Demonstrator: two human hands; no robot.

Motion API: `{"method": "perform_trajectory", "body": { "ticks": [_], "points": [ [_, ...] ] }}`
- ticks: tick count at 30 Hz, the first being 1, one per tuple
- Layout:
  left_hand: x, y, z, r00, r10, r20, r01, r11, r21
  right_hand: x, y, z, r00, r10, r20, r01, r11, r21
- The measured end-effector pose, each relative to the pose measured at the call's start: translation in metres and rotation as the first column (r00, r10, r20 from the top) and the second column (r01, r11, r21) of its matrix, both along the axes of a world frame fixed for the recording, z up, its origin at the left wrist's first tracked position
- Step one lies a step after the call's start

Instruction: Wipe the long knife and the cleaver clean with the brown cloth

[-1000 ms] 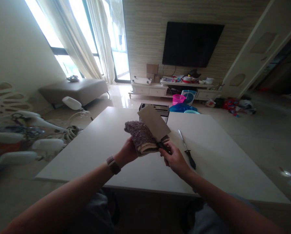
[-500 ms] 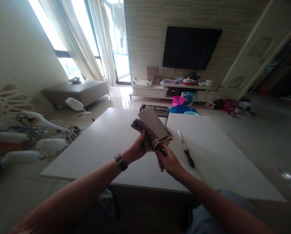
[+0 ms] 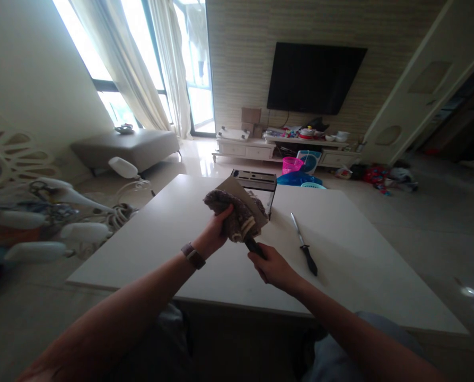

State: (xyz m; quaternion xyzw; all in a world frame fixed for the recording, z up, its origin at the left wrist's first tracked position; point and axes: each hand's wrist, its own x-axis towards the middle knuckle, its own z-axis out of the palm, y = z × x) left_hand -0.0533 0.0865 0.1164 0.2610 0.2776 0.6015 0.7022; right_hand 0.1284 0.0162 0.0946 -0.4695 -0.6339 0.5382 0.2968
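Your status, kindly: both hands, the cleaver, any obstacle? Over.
Left hand holding brown cloth against cleaver. Right hand gripping cleaver's black handle. Black-handled sharpening rod on table to right, touching neither hand.

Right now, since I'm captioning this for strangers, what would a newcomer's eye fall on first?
Probably the broad-bladed cleaver at the centre, its handle in the right hand, with a shaggy cloth in the left hand against its blade. Then the black-handled rod lying right of them on the white table, and the big black television on the far wall.
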Motion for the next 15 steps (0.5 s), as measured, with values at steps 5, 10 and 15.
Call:
{"method": "perform_trajectory", "body": {
  "ticks": [5, 10, 15],
  "points": [
    [-0.027, 0.015, 0.014, 0.994, 0.101, -0.027, -0.102, 0.995, -0.016, -0.002, -0.002, 0.006, 0.999, 0.028, -0.014, -0.029, 0.999, -0.034],
    [-0.05, 0.022, 0.025, 0.989, 0.137, -0.058, -0.135, 0.99, 0.026, 0.003, -0.005, 0.006, 0.998, 0.002, -0.064, -0.005, 0.999, -0.046],
    [-0.045, 0.004, 0.025, 0.998, -0.057, -0.029, 0.055, 0.996, -0.07, 0.002, -0.005, 0.004, 0.977, -0.069, -0.202, 0.047, 0.993, -0.112]
  ]
}}
